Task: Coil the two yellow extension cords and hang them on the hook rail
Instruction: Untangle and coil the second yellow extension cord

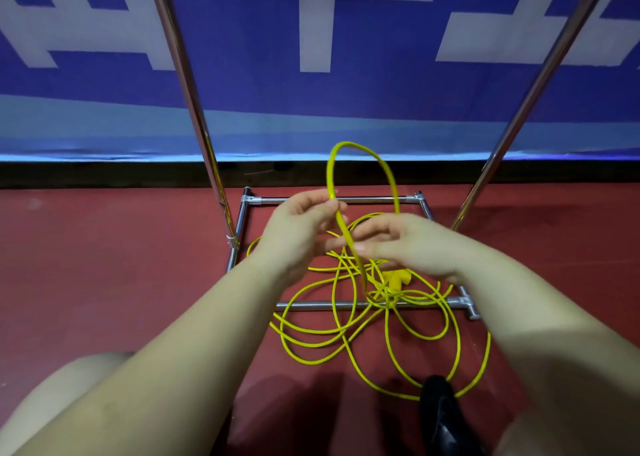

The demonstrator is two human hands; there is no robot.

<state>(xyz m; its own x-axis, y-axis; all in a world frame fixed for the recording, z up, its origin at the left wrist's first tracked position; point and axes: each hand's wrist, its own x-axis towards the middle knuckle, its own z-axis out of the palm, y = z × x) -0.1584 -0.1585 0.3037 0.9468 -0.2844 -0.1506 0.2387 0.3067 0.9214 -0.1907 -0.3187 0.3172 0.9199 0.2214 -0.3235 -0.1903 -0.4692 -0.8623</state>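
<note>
Where red floor (104,265) meets banner (311,102), cord (311,337) sprawls.

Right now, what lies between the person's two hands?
In the head view, a raised strand of the yellow cord runs down between the left hand and the right hand; both hold it. Its loop arches above them.

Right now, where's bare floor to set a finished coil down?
Bare red floor left of the rack base, up to the dark baseboard; another patch right of the rack. Crowded: the yellow cord tangle sprawls across the base's front bar toward the black shoe.
</note>
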